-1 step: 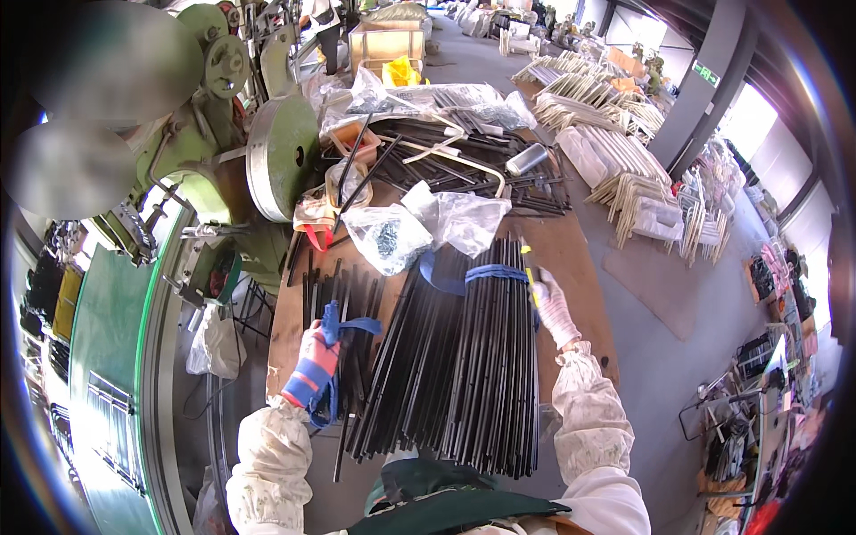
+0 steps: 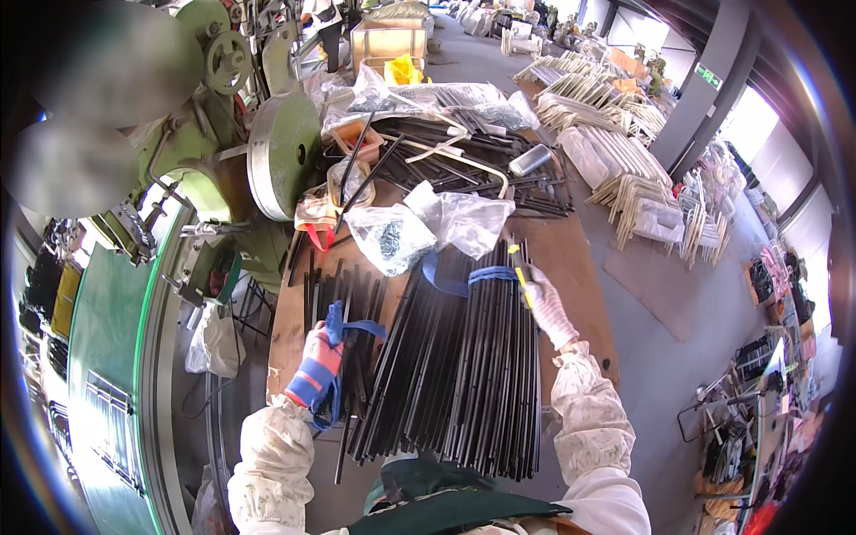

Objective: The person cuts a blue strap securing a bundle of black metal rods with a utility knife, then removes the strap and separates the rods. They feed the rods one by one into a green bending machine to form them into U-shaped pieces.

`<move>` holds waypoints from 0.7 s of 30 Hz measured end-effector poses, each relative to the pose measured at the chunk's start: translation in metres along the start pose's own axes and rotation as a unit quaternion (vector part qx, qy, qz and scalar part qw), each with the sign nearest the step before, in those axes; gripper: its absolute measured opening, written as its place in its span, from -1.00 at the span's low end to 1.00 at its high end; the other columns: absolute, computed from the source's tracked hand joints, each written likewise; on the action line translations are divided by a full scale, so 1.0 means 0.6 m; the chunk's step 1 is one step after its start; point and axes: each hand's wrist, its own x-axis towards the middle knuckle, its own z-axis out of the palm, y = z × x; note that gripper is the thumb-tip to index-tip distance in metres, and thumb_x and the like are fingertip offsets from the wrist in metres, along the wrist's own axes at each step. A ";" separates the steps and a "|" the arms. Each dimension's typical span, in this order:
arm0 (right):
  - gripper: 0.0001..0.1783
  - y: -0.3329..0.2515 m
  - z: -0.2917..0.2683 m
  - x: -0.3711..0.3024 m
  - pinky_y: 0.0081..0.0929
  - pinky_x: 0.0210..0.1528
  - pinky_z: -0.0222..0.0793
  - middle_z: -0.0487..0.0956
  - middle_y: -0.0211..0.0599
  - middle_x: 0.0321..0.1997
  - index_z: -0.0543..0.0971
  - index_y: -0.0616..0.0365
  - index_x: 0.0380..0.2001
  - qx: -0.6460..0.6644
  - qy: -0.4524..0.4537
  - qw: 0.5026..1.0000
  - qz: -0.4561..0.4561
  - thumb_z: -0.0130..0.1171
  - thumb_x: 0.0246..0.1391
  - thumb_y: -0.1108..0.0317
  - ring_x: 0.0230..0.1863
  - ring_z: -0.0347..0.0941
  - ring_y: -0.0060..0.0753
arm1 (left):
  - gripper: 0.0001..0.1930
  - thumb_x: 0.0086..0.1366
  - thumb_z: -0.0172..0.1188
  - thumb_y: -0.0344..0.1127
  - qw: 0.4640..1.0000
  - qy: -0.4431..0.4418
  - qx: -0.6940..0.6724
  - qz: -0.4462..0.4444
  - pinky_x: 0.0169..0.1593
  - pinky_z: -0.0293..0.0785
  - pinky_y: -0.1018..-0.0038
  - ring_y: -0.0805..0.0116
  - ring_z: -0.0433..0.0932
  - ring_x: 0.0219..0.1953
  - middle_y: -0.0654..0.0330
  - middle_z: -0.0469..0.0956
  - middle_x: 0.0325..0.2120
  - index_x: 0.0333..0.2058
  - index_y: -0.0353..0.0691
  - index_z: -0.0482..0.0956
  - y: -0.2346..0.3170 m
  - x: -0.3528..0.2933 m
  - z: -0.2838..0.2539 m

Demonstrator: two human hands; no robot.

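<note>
My left hand [image 2: 318,357], in a pink and blue glove, is closed round a blue strap [image 2: 364,328]; its ends hang beside the wrist and over some black tubes. In my right hand [image 2: 546,308], in a pale glove, is a slim yellow tool [image 2: 520,275], perhaps a cutter. The tool lies against the blue band [image 2: 493,273] round the upper end of a bundle of black tubes [image 2: 495,374]. Beside it on the left, more black tubes [image 2: 406,357] lie fanned, with a loose blue loop [image 2: 437,275] at their far end.
Clear plastic bags [image 2: 390,239] and a silver cylinder [image 2: 530,160] lie beyond the tubes on the wooden table [image 2: 584,294]. A green machine with a large wheel [image 2: 283,159] stands at the left. Stacked pale frames [image 2: 615,169] fill the floor at the back right.
My right hand has shifted slightly left, bringing the yellow tool from beside the bundle to across its blue band. The left hand has hardly moved.
</note>
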 end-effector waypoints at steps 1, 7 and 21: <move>-0.37 -0.026 0.011 0.009 -0.62 -0.27 0.34 0.43 -0.46 -0.25 0.28 0.16 0.26 -0.004 -0.058 0.998 -0.019 0.00 0.25 0.01 -0.35 0.31 -0.65 | -0.86 0.05 0.17 -0.55 0.998 -0.018 0.060 0.008 -0.23 0.42 0.41 0.19 0.50 -0.33 0.12 0.50 -0.37 -0.35 -0.28 0.54 0.021 0.008 0.033; -0.48 -0.066 0.217 0.116 -0.20 0.33 0.10 0.27 0.01 0.31 0.17 0.15 0.31 -0.143 -0.146 0.935 -0.288 -0.13 0.32 0.35 0.33 0.21 -0.01 | -0.90 0.05 0.18 -0.56 0.993 -0.080 0.088 0.020 -0.24 0.43 0.32 -0.03 0.51 -0.32 0.00 0.51 -0.41 -0.40 -0.32 0.57 0.046 0.003 0.014; -0.34 0.074 0.181 0.382 -0.07 0.02 0.39 0.49 0.06 0.05 0.29 -0.15 0.28 -0.597 -0.036 0.801 0.015 0.12 0.06 0.33 -0.05 0.52 0.06 | -0.84 0.29 0.07 -0.55 0.991 -0.035 -0.051 -0.118 -0.21 0.52 0.49 0.38 0.61 -0.37 0.09 0.65 -0.38 -0.20 -0.45 0.58 -0.018 -0.059 -0.132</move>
